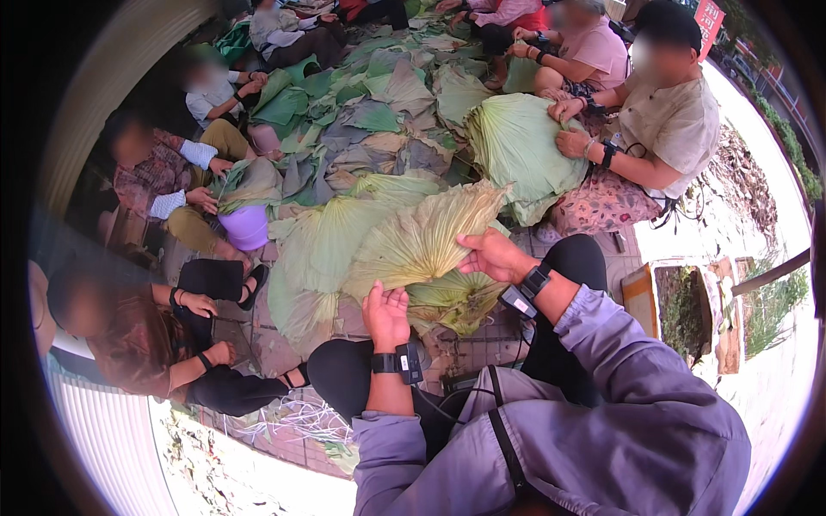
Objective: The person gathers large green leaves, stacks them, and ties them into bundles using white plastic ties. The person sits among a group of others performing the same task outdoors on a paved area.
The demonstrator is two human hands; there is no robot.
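Observation:
A large pleated dried leaf point(429, 242), yellow-brown and probably a lotus leaf, is spread in front of me. My right hand point(495, 255) grips its right edge, thumb on top. At its lower edge is my left hand point(387, 317), palm up with fingers half curled; the fingertips meet the leaf, but whether they pinch it is unclear. Paler green leaves point(322, 238) lie under and to the left of it. Beneath my hands, a yellow-green leaf point(458, 300) with browned patches shows between my knees. Both wrists wear black straps with small cabled devices.
A broad heap of leaves point(381, 122) covers the ground ahead. Several people sit around it; one at right holds a thick leaf stack point(526, 145). A purple bucket point(245, 227) stands left. White strips point(290, 419) lie lower left, and a planter box point(677, 309) is at right.

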